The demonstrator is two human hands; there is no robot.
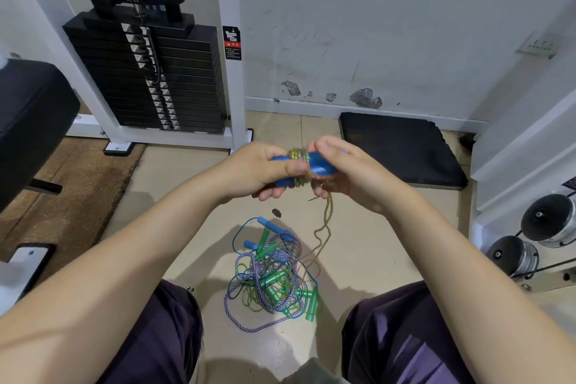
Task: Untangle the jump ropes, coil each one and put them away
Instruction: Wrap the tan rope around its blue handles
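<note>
My left hand (268, 170) grips a pair of blue jump-rope handles (321, 164) held side by side at chest height. A yellow-green rope (300, 155) is wound in several turns around the handles' middle. My right hand (346, 171) holds the handles' right end and the rope where it leaves the coil. The loose tail of that rope (324, 227) hangs down to the floor. Between my knees lies a tangled pile of ropes (274, 274): blue, green and purple cords with blue and green handles mixed in.
A weight-stack machine (146, 78) with a white frame stands at the back left, a black padded bench (28, 121) at far left. A black mat (402, 150) lies against the wall. Dumbbells (530, 237) sit on a rack at right.
</note>
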